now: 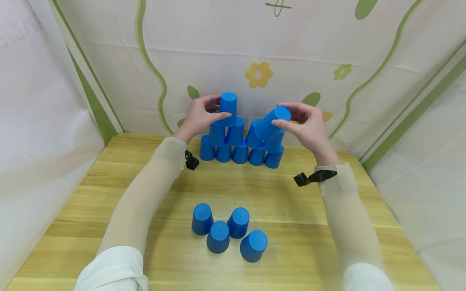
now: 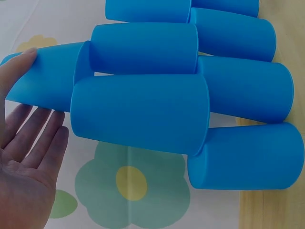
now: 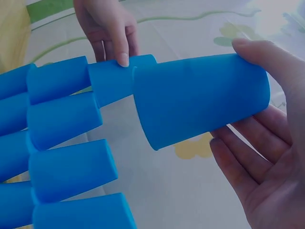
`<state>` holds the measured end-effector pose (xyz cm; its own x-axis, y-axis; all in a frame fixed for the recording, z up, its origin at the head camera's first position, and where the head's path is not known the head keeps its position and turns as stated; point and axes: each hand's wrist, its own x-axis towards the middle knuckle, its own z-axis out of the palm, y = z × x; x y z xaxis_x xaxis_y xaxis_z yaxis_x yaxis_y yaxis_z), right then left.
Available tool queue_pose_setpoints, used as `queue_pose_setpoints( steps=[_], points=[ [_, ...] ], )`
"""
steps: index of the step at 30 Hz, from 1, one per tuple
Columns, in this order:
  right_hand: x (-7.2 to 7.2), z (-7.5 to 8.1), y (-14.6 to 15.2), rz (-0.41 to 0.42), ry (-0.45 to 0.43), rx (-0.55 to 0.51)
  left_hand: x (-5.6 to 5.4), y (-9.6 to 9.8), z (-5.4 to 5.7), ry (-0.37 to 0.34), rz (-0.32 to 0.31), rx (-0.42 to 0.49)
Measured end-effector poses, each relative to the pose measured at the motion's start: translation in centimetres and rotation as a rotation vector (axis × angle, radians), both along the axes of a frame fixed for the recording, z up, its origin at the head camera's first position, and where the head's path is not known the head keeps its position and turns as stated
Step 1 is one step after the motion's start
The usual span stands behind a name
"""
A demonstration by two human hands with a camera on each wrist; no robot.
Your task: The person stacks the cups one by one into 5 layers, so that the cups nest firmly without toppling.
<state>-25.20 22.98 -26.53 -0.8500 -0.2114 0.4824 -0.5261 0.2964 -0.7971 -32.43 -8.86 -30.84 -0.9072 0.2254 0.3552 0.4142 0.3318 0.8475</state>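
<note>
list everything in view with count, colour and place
Stacked cups: 9, blue, rows of five and four
Held cups: 2, blue, by the stack's top
Loose cups: 4, blue, table front
Table: 1, tan, under the cups
Backdrop: 1, white with green and yellow, behind table
Side panels: 2, whitish, beside table
Wrist cameras: 2, black, on wrists
Sleeves: 2, beige and white, on arms
Left hand: 1, at left, gripping one cup
Right hand: 1, at right, gripping a tilted cup
</note>
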Motion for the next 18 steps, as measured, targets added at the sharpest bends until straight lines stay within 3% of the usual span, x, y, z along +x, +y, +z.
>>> queue_pose_setpoints(
  steps=[7,18],
  points=[
    [-2.8,1.2,-1.3,-0.079,-0.075,-0.009,0.0,-0.2,-0.4,0.000,-0.017,0.020],
    [-6.4,-0.3,-3.6,-0.094,-0.152,0.016,0.9,-2.1,-1.7,0.023,0.032,0.056]
  ],
)
